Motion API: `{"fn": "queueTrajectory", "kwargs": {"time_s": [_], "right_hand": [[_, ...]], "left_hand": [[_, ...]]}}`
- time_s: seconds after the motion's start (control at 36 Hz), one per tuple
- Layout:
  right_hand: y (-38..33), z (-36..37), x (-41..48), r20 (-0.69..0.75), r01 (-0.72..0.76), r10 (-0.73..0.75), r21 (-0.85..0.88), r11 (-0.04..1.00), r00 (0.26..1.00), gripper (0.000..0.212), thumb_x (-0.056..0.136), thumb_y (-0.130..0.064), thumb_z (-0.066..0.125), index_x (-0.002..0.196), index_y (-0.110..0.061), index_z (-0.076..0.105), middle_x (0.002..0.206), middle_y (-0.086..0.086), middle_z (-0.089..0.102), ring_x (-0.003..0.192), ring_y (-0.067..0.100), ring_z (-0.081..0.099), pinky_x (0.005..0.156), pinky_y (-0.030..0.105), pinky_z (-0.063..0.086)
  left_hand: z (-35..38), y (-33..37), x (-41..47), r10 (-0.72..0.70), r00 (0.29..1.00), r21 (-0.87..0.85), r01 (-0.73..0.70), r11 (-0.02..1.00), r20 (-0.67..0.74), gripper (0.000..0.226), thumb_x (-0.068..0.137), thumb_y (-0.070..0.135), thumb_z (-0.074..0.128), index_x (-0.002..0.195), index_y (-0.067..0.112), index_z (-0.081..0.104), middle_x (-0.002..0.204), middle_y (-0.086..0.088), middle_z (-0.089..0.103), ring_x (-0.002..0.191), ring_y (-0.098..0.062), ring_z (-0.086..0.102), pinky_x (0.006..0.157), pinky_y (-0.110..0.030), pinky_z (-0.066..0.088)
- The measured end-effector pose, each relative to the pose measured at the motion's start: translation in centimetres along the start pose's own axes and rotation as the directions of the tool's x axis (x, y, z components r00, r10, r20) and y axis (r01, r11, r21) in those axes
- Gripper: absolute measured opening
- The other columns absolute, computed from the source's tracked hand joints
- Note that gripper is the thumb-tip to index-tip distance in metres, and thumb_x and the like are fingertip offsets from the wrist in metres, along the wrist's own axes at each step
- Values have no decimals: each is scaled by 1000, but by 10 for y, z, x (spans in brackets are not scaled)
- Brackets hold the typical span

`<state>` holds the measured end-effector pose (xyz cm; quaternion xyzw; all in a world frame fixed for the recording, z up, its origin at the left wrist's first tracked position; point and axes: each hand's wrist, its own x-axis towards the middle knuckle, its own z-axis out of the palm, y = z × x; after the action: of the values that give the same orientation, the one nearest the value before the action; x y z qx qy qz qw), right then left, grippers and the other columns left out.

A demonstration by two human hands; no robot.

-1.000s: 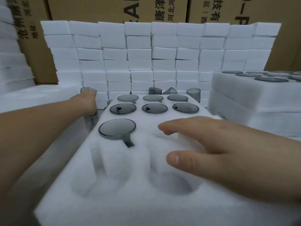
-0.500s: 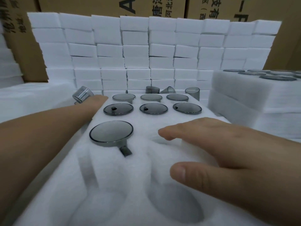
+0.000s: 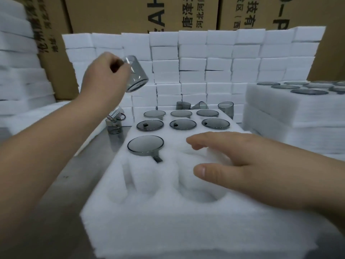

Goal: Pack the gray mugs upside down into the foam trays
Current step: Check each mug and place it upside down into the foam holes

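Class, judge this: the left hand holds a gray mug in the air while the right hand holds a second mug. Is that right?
No. In the head view the right hand rests open on the foam tray, holding nothing; the left hand does hold a gray mug aloft.

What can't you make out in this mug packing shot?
Head view.
Pockets of the foam tray under the right hand: covered by it.
Handle of the held mug: hidden by left hand fingers.
Lower halves of the loose mugs behind the tray: hidden by its edge.
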<state>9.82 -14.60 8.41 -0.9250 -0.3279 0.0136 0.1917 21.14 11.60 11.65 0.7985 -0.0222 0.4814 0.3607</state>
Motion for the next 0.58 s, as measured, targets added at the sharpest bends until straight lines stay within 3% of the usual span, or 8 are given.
{"fn": "queueTrajectory", "kwargs": {"time_s": [0.06,0.17,0.22,0.28,0.33,0.36,0.47,0.58], "right_hand": [[-2,-3,-1,-8,0,0,-24,1000,1000,65,57,-77,26,121,-65,23,121,-47,33,86,-24,38,82,14,34],[-5,-3,-3,-127,48,-45,22,999,991,71,47,-81,21,114,-63,36,113,-46,41,94,-20,43,78,10,37],[-6,-5,-2,-223,79,-56,94,992,973,48,56,-78,27,96,-59,46,106,-42,50,93,-16,49,78,13,39],[-4,-8,-1,-342,118,-50,180,977,938,27,68,-62,42,86,-48,57,97,-32,61,92,-10,55,81,17,44],[-3,-10,-1,-448,157,-32,244,957,894,23,75,-50,47,90,-41,63,91,-24,66,85,-4,59,78,18,45],[-1,-11,-2,-478,164,-12,277,947,878,21,77,-47,49,90,-40,64,88,-19,67,82,0,60,75,19,46],[0,-12,-1,-528,196,36,377,905,848,35,68,-30,40,93,-38,63,83,-21,68,77,0,62,68,27,47],[2,-11,-1,-537,223,38,412,884,843,35,66,-27,41,92,-37,62,83,-19,70,79,2,64,70,29,44]], "left_hand": [[-20,33,-16,-1,999,-223,8,975,34,11,82,36,52,72,31,53,68,14,52,64,-6,50,66,-16,47],[-51,83,-59,114,970,-354,-32,935,214,18,82,32,56,64,31,58,53,21,57,47,6,51,46,-8,40],[-58,95,-75,180,923,-350,-53,935,341,12,70,44,60,63,35,64,58,17,61,53,1,54,57,-20,46],[-61,102,-86,213,862,-337,-53,940,459,21,61,52,59,70,35,67,69,-1,66,66,-23,61,71,-44,53],[-62,107,-91,215,832,-359,-20,933,512,30,59,54,61,77,30,68,84,-25,62,76,-44,59,83,-65,46],[-64,108,-93,220,825,-370,-14,929,520,32,59,54,62,79,29,69,85,-27,62,78,-47,58,85,-68,44],[-67,104,-94,231,821,-356,-36,934,522,28,58,54,63,76,34,69,82,-1,71,89,-38,64,84,-58,50],[-68,98,-96,195,811,-306,-22,952,551,26,54,57,64,71,37,68,93,1,69,110,-41,57,87,-69,43]]}}
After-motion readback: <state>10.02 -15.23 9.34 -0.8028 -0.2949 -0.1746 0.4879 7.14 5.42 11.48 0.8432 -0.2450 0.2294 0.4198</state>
